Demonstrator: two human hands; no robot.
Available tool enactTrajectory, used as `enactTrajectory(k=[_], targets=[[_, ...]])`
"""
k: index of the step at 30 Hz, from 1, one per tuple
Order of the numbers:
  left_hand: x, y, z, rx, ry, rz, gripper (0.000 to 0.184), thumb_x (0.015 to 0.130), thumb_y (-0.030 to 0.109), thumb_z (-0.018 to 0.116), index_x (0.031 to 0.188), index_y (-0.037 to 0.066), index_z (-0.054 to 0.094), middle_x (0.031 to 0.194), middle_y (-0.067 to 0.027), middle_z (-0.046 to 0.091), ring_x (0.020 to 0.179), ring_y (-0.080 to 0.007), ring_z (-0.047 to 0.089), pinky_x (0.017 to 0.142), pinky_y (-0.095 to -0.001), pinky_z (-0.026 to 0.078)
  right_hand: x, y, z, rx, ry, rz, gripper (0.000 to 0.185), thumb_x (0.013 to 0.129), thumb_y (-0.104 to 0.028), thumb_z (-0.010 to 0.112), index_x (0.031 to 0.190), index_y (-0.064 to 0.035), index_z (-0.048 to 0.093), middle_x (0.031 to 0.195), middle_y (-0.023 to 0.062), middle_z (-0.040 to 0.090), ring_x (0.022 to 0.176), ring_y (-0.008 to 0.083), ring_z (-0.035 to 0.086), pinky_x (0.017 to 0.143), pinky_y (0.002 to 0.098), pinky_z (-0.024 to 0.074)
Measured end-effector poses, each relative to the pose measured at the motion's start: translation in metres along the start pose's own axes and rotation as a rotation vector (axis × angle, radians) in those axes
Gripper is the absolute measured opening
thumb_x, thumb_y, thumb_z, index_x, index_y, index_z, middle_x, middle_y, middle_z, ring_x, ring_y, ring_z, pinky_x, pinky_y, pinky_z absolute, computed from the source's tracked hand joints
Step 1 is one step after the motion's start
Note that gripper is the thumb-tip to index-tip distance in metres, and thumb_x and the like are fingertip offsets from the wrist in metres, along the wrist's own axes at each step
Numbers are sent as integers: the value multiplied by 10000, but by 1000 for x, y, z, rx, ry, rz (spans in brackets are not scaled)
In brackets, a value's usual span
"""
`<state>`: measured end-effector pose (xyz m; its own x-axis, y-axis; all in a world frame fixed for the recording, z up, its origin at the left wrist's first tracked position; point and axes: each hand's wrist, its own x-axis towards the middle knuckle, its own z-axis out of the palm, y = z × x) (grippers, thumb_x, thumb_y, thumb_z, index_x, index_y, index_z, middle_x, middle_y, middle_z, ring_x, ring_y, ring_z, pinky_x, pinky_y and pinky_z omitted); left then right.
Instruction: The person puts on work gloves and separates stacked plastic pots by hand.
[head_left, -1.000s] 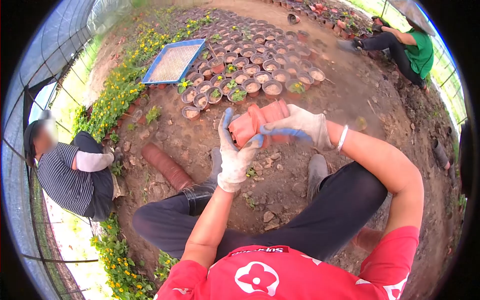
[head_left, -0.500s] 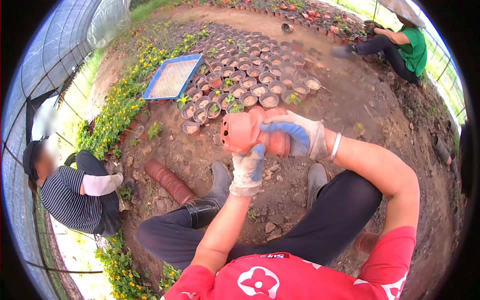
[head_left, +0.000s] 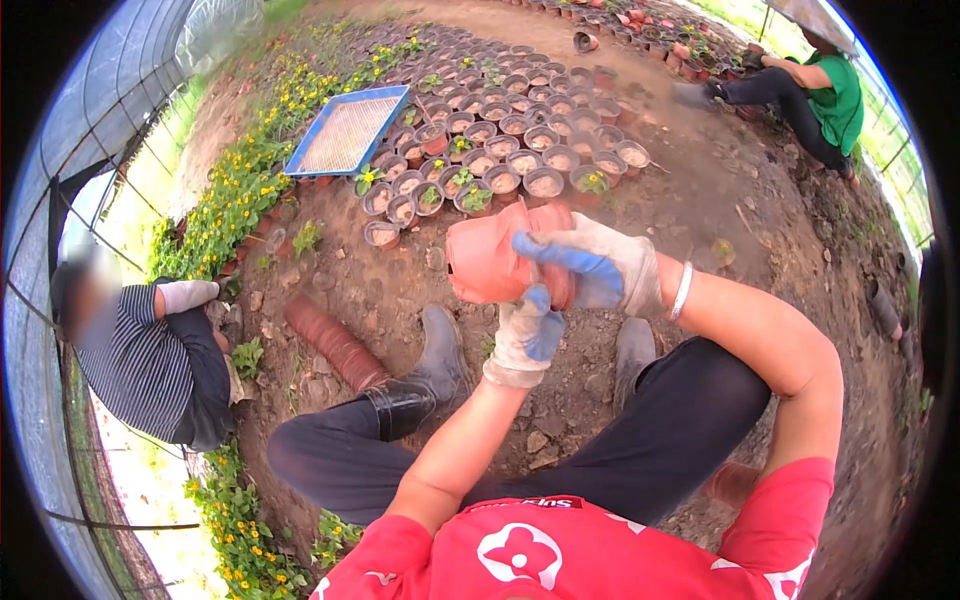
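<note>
Since a half-second ago, the left hand [head_left: 528,335] has shifted to the right beneath the short stack of soft orange-red plastic pots [head_left: 485,262], and the holed end that faced left has turned mostly out of sight. The seated person in a black-and-white striped shirt [head_left: 150,360] has also changed arm position, the pale sleeve now reaching further up.

The stack is held up in front of the wearer, roughly level, above the bare brown soil [head_left: 700,190] between the knees. The right hand [head_left: 600,265], in a white glove with a blue-coated palm, grasps its right end, fingers laid across the side. The left hand, gloved alike, has bent fingers touching the underside (whether it grips there, I cannot tell).

Below and to the left, a long reddish-brown column of nested pots [head_left: 335,340] lies on the soil, one end near the wearer's dark rubber boot [head_left: 440,350]. Beyond the hands spread many round soil-filled pots [head_left: 503,180], with a blue-rimmed rectangular mesh tray [head_left: 350,130] resting at their left edge, beside yellow-flowered green plants [head_left: 235,205].
</note>
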<state>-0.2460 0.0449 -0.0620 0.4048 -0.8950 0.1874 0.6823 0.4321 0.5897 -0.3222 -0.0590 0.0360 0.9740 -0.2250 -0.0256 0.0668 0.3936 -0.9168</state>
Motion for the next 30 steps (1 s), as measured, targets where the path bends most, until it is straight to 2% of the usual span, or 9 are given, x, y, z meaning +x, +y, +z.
enactTrajectory(k=[2, 8, 11, 15, 18, 22, 25, 28, 30], targets=[[-4, -16, -28, -44, -59, -72, 722, 753, 480, 749, 1320, 137, 461, 1229, 21, 547, 1153, -192, 512, 1035, -376, 383, -4, -11, 21, 146, 69, 145, 216, 860, -181, 691, 1022, -49, 636, 976, 23, 638, 867, 85, 579, 763, 255, 479], [-26, -39, -31, -112, 102, -110, 511, 812, 419, 716, 1188, 123, 536, 1120, -4, 589, 1078, -178, 537, 947, -376, 431, -2, 0, 22, -260, 105, 241, 309, 795, -277, 747, 982, -54, 643, 898, 7, 633, 816, 81, 560, 680, 262, 473], [-28, -35, -25, -11, 125, -284, 490, 833, 322, 721, 1207, 77, 520, 1087, -17, 581, 1038, -148, 527, 901, -355, 440, 2, 3, 16, -183, 300, 479, 266, 821, -295, 714, 982, -114, 604, 752, -17, 572, 551, 65, 507, 437, 237, 385], [-41, -36, -26, 780, -20, -209, 517, 846, 144, 666, 1298, 29, 444, 1127, -30, 520, 980, -103, 492, 844, -276, 444, 13, 28, -40, -417, 474, 377, 267, 813, -267, 713, 997, -119, 589, 724, -27, 563, 558, 63, 506, 443, 229, 370], [-46, -30, -52, 605, 58, -336, 565, 842, 158, 684, 1331, 60, 418, 1174, -41, 495, 1015, -116, 494, 848, -274, 445, 9, 21, -42, -451, 465, 214, 263, 744, -212, 690, 923, -39, 606, 727, 17, 571, 601, 124, 507, 482, 290, 420], [-24, 6, -68, 247, 333, -200, 673, 900, 253, 627, 1441, 112, 253, 1357, -149, 367, 1209, -259, 448, 1038, -422, 393, 7, 23, -36, -711, 390, 278, 309, 730, -188, 667, 995, -42, 604, 786, 29, 596, 656, 131, 545, 554, 295, 461], [-15, 32, -72, 298, 282, -115, 716, 871, 236, 656, 1448, 119, 249, 1402, -154, 326, 1247, -249, 408, 1043, -415, 385, 6, 27, -34, -774, 255, 264, 334, 725, -171, 656, 1028, -44, 596, 827, 34, 615, 693, 135, 567, 611, 303, 479], [-15, 55, -65, 558, 155, 58, 824, 754, 235, 748, 1426, 93, 294, 1394, -178, 350, 1266, -289, 393, 1057, -430, 356, 9, 27, -12, -858, 69, 193, 347, 716, -157, 650, 1035, -32, 593, 854, 45, 644, 734, 151, 583, 660, 317, 487], [-18, 79, -46, 1578, -339, 382, 905, 619, 223, 800, 1386, 49, 350, 1334, -205, 415, 1244, -349, 412, 1067, -442, 325, 10, 17, 11, -959, -206, 471, 339, 709, -178, 672, 1006, -28, 611, 849, 61, 657, 753, 152, 575, 686, 323, 486]])
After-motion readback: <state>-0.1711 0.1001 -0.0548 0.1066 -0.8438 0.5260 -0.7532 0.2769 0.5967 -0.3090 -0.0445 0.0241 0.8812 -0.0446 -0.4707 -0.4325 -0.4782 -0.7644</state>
